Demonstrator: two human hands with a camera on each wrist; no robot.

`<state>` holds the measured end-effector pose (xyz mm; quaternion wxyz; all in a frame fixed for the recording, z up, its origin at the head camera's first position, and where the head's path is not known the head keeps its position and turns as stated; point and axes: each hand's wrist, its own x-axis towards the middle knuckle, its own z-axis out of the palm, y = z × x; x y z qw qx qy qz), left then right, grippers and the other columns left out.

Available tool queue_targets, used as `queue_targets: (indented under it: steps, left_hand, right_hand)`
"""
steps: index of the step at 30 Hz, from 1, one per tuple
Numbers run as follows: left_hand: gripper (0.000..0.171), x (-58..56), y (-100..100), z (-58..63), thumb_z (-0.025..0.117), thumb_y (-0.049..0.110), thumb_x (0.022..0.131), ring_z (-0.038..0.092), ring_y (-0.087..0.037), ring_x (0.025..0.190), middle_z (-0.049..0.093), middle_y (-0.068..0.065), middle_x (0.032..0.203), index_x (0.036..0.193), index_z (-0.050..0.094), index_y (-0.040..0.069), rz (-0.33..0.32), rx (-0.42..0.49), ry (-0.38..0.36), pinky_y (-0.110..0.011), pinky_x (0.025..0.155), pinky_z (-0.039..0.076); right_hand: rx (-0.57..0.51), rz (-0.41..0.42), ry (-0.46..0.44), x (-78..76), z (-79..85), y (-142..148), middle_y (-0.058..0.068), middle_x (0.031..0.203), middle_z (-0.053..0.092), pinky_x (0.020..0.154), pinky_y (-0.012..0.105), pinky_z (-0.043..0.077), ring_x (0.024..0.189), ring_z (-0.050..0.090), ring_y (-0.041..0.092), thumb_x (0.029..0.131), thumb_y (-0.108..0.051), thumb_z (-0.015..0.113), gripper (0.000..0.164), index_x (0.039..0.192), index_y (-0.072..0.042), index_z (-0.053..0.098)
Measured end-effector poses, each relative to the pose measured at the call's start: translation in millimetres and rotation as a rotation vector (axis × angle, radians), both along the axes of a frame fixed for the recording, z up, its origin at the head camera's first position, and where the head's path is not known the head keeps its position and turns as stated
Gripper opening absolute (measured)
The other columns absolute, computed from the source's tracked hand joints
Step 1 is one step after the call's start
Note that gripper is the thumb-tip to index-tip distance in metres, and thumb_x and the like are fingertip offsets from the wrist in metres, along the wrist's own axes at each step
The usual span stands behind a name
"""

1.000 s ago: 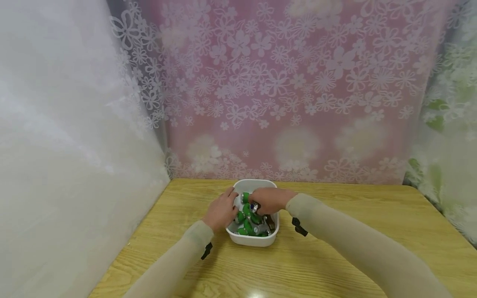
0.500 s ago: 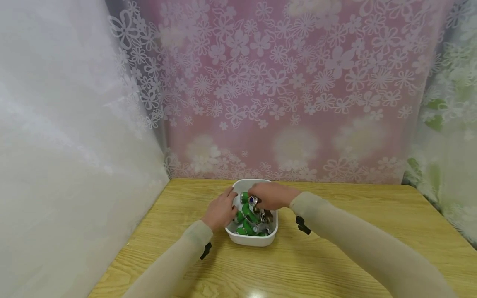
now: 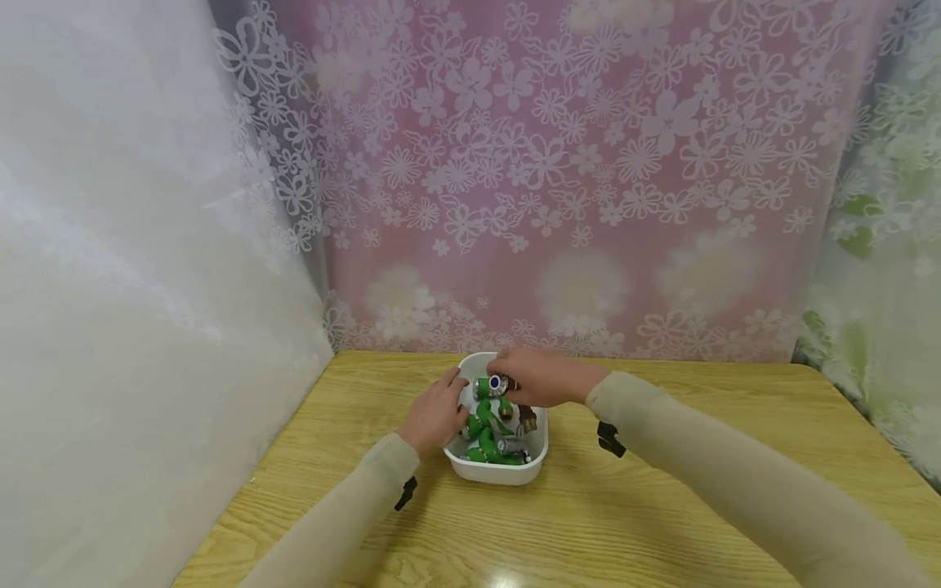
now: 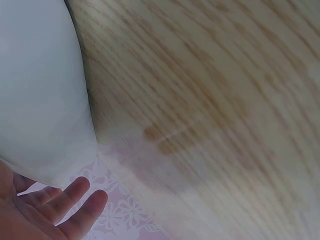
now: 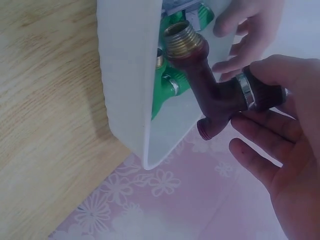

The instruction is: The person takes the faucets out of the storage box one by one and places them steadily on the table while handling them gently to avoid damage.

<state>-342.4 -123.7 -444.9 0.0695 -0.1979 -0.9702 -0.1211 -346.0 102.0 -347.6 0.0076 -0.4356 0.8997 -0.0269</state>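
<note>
My right hand point(image 3: 540, 377) pinches a dark red-brown angle valve point(image 5: 210, 87) by its black knob, between thumb and fingers. The valve has a brass threaded end and a silver band; its blue-marked cap point(image 3: 496, 382) shows in the head view. It is raised over the far right part of a white plastic box point(image 3: 496, 474). Several green angle valves point(image 3: 487, 447) lie inside that box, some with brass threads. My left hand point(image 3: 434, 415) rests at the box's left rim, fingers loosely extended; in the left wrist view its fingertips point(image 4: 95, 205) reach past the rim.
The box stands on a wood-grain table point(image 3: 662, 490), close to its far edge. A pink flowered curtain point(image 3: 573, 204) hangs behind, with a white sheet point(image 3: 147, 245) along the left side and a green-patterned one point(image 3: 889, 245) at right.
My right hand has moved up and to the right, lifting the red-brown valve away from the others, so more of the green valves shows. My left hand has stayed at the rim.
</note>
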Motion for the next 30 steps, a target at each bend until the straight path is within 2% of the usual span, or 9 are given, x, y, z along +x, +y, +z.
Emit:
queue_targets:
  steps: [7,16,25,30]
  left_hand:
    - [0.046,-2.1,0.8,-0.3,0.057,0.022,0.101,0.045,-0.033,0.141,0.032,-0.016,0.162,0.144,0.051,0.007,0.012,0.000,-0.012,-0.051,0.106,0.048]
    - [0.046,-2.5,1.6,-0.8,0.057,0.023,0.101,0.045,-0.032,0.142,0.032,-0.015,0.162,0.144,0.051,0.007,0.025,-0.013,-0.018,-0.050,0.106,0.048]
    - [0.046,-1.7,1.3,0.3,0.056,0.023,0.102,0.045,-0.032,0.142,0.031,-0.015,0.163,0.145,0.050,0.007,0.020,-0.016,-0.022,-0.050,0.106,0.048]
    - [0.047,0.5,2.1,0.7,0.056,0.024,0.102,0.045,-0.032,0.142,0.031,-0.014,0.163,0.145,0.049,0.007,0.028,-0.017,-0.023,-0.051,0.106,0.048]
  right_hand:
    - [-0.026,0.022,0.033,4.7,8.8,12.2,0.001,0.120,0.063,0.081,0.031,0.054,0.096,0.060,0.009,0.098,-0.026,0.066,0.037,0.132,-0.014,0.060]
    - [-0.052,-0.012,0.029,13.0,18.2,33.6,0.000,0.112,0.062,0.071,0.030,0.050,0.082,0.056,0.009,0.096,-0.021,0.066,0.030,0.126,-0.015,0.061]
    - [-0.030,-0.049,0.059,9.4,4.8,60.9,0.003,0.115,0.065,0.077,0.034,0.050,0.092,0.057,0.011,0.093,-0.021,0.068,0.035,0.127,-0.011,0.063]
    - [-0.040,-0.068,0.039,5.7,-5.2,73.9,0.002,0.111,0.066,0.073,0.031,0.048,0.086,0.055,0.009,0.090,-0.017,0.070,0.037,0.127,-0.011,0.065]
